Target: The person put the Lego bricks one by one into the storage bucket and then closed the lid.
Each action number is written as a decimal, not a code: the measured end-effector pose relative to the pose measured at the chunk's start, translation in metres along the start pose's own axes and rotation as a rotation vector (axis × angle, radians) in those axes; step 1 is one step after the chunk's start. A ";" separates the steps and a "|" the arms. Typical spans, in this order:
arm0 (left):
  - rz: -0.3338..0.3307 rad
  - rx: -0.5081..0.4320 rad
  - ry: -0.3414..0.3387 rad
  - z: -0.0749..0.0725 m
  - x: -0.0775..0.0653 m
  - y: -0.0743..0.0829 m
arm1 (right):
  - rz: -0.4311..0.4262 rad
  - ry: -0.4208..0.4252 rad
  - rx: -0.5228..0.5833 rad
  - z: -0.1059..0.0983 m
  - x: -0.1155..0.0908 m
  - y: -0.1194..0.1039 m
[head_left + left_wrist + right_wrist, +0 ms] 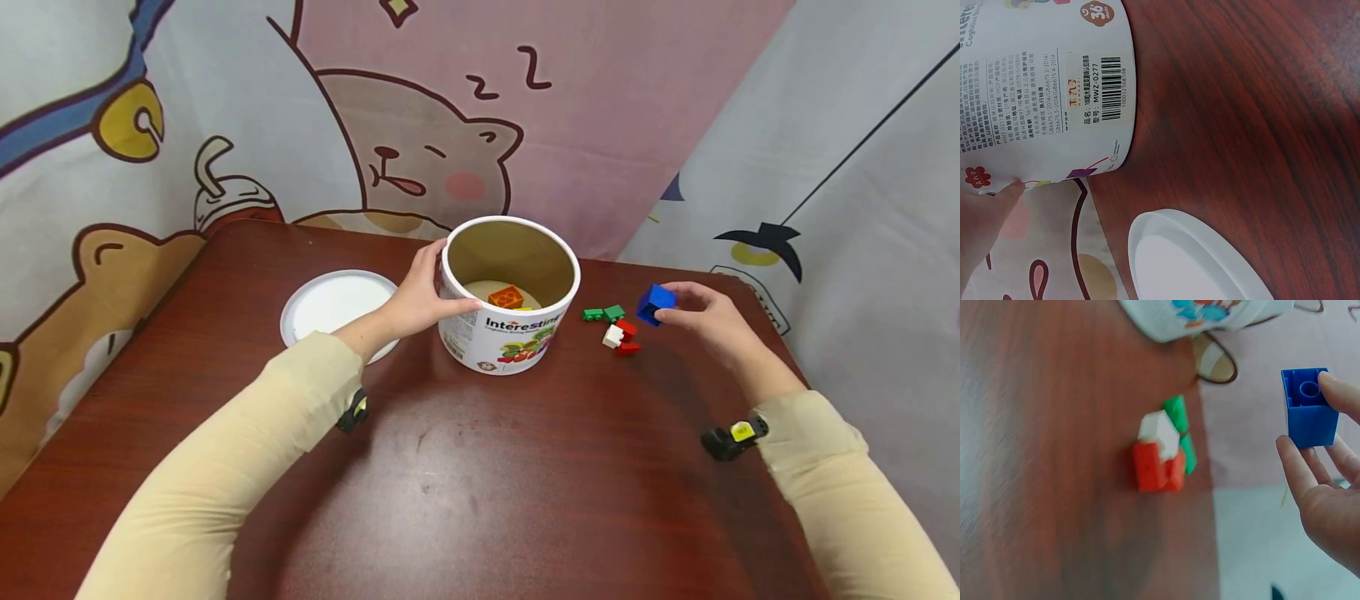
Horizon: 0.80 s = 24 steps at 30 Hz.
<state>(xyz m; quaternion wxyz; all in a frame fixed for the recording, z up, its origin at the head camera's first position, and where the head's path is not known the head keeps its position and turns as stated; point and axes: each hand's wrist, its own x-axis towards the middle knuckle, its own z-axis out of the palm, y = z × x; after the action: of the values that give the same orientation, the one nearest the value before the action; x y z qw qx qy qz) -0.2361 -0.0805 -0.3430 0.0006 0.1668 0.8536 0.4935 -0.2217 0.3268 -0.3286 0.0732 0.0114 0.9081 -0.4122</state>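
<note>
Near the table's far edge stands a white printed tub (pixel 487 337) without its lid. Inside it lie an orange toy brick (pixel 506 297) and a sliver of something yellow. My left hand (pixel 420 296) holds the tub's left side near the rim, thumb along the front wall and fingers round the outside. To the right, my right hand (pixel 708 325) pinches a blue toy brick (pixel 657 304) between thumb and fingers, its hollow underside showing in the right wrist view. Below and left of it sit green bricks (pixel 614 313), red bricks (pixel 628 348) and a white brick (pixel 612 336).
A round white lid (pixel 330 304) lies on the brown table (pixel 480 483) left of the tub, partly behind my left forearm. Behind the table hangs a cloth (pixel 600 125) with cartoon prints.
</note>
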 end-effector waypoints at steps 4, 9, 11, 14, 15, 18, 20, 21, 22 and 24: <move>0.006 0.003 0.000 0.000 0.000 0.000 | -0.025 -0.012 0.031 0.000 0.001 -0.024; 0.007 -0.002 -0.002 0.000 0.000 0.000 | -0.051 -0.046 0.083 0.005 0.005 -0.053; 0.004 0.001 -0.004 0.000 0.001 0.000 | -0.066 -0.052 0.081 0.008 0.006 -0.065; 0.000 0.008 -0.007 0.000 0.001 0.000 | -0.089 -0.060 0.072 0.013 0.007 -0.083; -0.001 0.011 -0.008 0.000 0.001 0.000 | -0.100 -0.059 0.079 0.016 0.008 -0.088; -0.005 0.014 -0.008 0.000 0.000 0.001 | -0.139 -0.068 0.133 0.024 0.010 -0.104; -0.007 0.012 -0.006 0.000 0.000 0.001 | -0.160 -0.078 0.165 0.031 0.012 -0.114; -0.008 0.013 -0.006 0.000 0.000 0.001 | -0.166 -0.086 0.169 0.034 0.013 -0.118; -0.009 0.013 -0.006 0.000 0.000 0.001 | -0.171 -0.100 0.172 0.038 0.014 -0.123; -0.008 0.013 -0.004 0.000 0.000 0.001 | -0.173 -0.123 0.177 0.045 0.016 -0.130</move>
<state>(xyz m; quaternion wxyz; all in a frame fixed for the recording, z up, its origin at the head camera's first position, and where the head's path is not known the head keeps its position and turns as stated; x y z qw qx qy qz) -0.2354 -0.0802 -0.3422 0.0033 0.1646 0.8575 0.4874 -0.2423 0.2064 -0.2630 0.0917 -0.0857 0.8596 -0.4953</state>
